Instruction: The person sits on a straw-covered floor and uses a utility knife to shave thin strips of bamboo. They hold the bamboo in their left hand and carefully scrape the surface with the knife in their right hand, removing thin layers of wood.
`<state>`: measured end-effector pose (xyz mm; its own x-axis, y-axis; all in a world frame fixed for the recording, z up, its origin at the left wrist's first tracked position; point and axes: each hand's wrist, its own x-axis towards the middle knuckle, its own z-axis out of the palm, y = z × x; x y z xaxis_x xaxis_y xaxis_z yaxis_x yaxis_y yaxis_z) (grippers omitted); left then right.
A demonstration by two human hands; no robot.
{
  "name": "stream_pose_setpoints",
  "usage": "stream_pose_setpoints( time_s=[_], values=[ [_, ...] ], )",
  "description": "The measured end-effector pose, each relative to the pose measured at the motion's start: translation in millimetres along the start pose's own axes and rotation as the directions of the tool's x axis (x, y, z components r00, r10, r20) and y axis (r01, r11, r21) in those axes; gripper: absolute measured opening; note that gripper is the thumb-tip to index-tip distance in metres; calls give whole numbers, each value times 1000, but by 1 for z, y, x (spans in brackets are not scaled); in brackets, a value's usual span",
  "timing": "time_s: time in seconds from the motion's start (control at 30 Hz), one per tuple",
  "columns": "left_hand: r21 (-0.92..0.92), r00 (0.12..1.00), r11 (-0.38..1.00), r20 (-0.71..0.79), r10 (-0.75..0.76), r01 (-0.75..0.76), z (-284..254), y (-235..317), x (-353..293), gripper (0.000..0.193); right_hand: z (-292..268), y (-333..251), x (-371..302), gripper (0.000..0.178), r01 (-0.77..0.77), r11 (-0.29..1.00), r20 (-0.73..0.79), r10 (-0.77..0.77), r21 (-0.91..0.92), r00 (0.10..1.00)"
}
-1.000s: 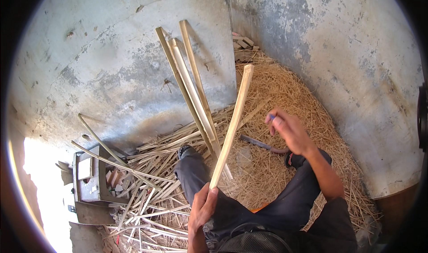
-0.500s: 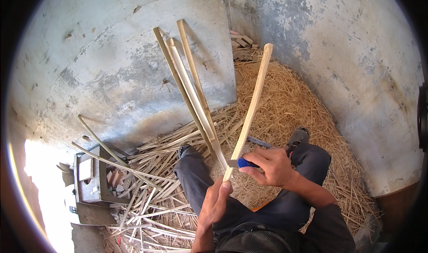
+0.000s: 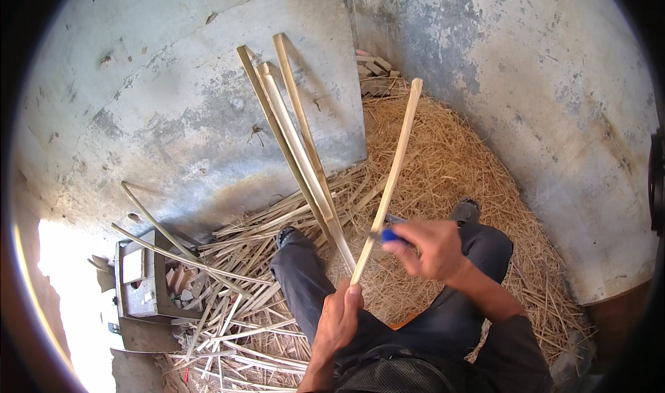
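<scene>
Now my right hand point(image 3: 435, 251), closed round the knife point(image 3: 390, 236), has slid up the strip point(image 3: 399, 159) my left hand point(image 3: 337, 318) clasps, seemingly mid-stroke.

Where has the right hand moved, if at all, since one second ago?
Yes: judged against the lower right corner of the left wall, the right hand is now lower in view and slightly further left.

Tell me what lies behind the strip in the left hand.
Mostly straw shows along both sides of the pale strip; anything directly behind it, or behind the left hand, is covered.
</scene>
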<state>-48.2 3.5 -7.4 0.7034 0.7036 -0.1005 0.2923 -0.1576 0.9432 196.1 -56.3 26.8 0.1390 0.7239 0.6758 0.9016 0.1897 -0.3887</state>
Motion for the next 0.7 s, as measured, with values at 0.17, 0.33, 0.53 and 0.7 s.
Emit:
stream_pose_setpoints(
  time_s=[0.17,0.33,0.53,0.7],
  values=[
    [-5,996,998,65,-58,58,3,-14,-22,48,-23,57,23,36,-152,988,-161,149,-7,976],
    [-123,987,988,138,-80,98,3,-22,-22,55,-25,61,12,36,-174,985,-117,174,7,978],
    [-163,993,983,97,-74,89,0,-19,-7,53,0,10,-15,28,-29,993,68,21,116,997],
    [-126,998,991,36,57,-52,4,-15,0,52,9,-5,-23,27,10,997,146,-22,80,989]
  ],
)
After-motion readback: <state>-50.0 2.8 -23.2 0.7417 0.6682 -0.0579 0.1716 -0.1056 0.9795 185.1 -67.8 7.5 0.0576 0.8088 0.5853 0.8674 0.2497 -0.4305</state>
